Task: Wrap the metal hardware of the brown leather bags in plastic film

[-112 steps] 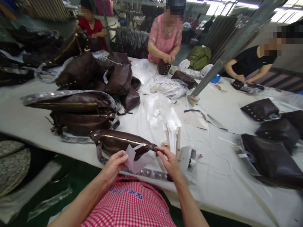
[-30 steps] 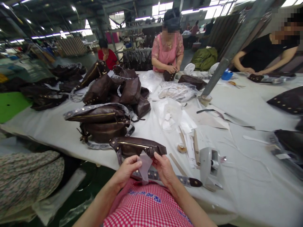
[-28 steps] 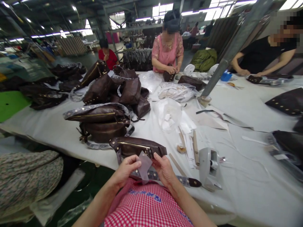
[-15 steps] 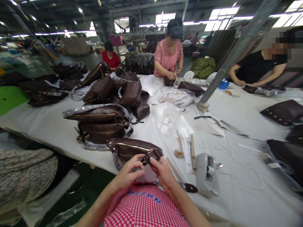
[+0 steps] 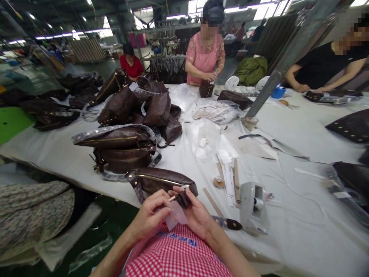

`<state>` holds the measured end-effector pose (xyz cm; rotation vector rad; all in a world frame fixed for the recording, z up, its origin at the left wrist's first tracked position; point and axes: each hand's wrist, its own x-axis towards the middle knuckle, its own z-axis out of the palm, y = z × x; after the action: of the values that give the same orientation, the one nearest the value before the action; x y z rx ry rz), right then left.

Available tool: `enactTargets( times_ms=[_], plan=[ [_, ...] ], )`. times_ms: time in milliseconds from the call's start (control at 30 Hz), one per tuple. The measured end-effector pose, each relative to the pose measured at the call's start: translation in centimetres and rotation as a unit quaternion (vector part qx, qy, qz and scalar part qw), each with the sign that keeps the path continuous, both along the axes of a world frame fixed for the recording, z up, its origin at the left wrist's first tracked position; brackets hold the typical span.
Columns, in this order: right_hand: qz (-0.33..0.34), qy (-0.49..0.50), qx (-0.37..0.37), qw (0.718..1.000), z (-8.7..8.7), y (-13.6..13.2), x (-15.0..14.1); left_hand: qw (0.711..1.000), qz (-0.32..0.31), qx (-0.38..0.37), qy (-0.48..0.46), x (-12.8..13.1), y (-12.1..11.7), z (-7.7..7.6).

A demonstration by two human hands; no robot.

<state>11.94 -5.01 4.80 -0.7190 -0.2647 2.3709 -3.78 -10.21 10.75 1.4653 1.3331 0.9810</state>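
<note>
Brown leather bag (image 5: 165,179): lies on the desk (image 5: 291,242) just below the frame's centre, zip visible, its right end beside my fingers.
Left hand (image 5: 152,215): I have this grip narrow, thumb and fingers pinching a translucent sheet (image 5: 175,217).
Right hand (image 5: 200,219): I have this grip closed on a dark strap piece (image 5: 183,200); my view hides how the fingers sit behind it.
Covered so far: clear film lies over the strap end (image 5: 220,221) at lower right of centre, up to its bare rounded tip; left of centre, the stacked bags (image 5: 123,157) have straps in film too.
Uncovered so far: the sheet hangs loose by the strap piece, not wrapped round it as far as I can see.
Tape dispenser (image 5: 250,204): on the desk right of my right hand, untouched.
Stage: I'd judge this bag partway, strap end dressed, held piece unfinished.
</note>
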Motion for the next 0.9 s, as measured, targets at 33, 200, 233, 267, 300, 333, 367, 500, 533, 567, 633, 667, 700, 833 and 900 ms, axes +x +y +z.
enactTargets(
  times_ms=[33, 200, 233, 267, 300, 333, 367, 500, 533, 567, 633, 667, 700, 833, 900],
  plan=[
    [0.015, 0.000, 0.010, 1.000, 0.5, -0.3, -0.2, 1.000, 0.002, 0.008, -0.004, 0.2, 0.1, 0.1],
    [0.035, -0.070, 0.049, 0.996, 2.1, -0.3, -0.1, 1.000, -0.009, 0.018, -0.013, 0.5, 0.1, 0.2],
    [0.025, -0.085, 0.053, 0.995, 2.2, 0.0, 0.0, 1.000, -0.004, 0.004, -0.028, 0.4, 0.0, 0.2],
    [0.011, -0.099, 0.060, 0.993, 2.1, 0.3, 0.2, 0.999, 0.001, -0.015, -0.051, 0.3, -0.2, 0.3],
    [-0.004, -0.114, 0.070, 0.991, 1.9, 0.6, 0.4, 0.996, 0.004, -0.037, -0.079, 0.2, -0.3, 0.4],
    [-0.018, -0.129, 0.083, 0.988, 1.7, 0.9, 0.5, 0.993, 0.003, -0.058, -0.106, 0.1, -0.5, 0.5],
    [-0.027, -0.145, 0.098, 0.984, 1.5, 1.1, 0.6, 0.989, 0.001, -0.076, -0.126, 0.0, -0.6, 0.7],
    [-0.035, -0.193, 0.139, 0.971, 1.0, 1.5, 0.7, 0.994, -0.044, -0.077, -0.065, -0.1, -0.5, 0.7],
    [-0.036, -0.201, 0.141, 0.969, 1.0, 1.5, 0.8, 0.996, -0.053, -0.059, -0.032, 0.0, -0.4, 0.6],
    [-0.035, -0.207, 0.143, 0.967, 1.1, 1.5, 0.9, 0.998, -0.058, -0.038, 0.000, 0.2, -0.4, 0.5],
    [-0.019, -0.214, 0.155, 0.964, 1.2, 1.5, 1.3, 0.997, -0.058, 0.007, 0.049, 0.5, -0.3, 0.1],
    [-0.006, -0.213, 0.165, 0.963, 1.3, 1.5, 1.6, 0.996, -0.061, 0.027, 0.065, 0.6, -0.4, 0.0],
    [0.009, -0.212, 0.176, 0.961, 1.4, 1.5, 1.9, 0.993, -0.073, 0.045, 0.075, 0.7, -0.5, -0.1],
    [0.035, -0.231, 0.215, 0.948, 1.3, 1.7, 3.0, 0.985, -0.149, 0.064, 0.054, 0.8, -0.9, -0.2],
    [0.027, -0.255, 0.234, 0.938, 1.1, 1.7, 3.2, 0.987, -0.152, 0.045, 0.037, 0.9, -1.1, -0.3]
  ],
)
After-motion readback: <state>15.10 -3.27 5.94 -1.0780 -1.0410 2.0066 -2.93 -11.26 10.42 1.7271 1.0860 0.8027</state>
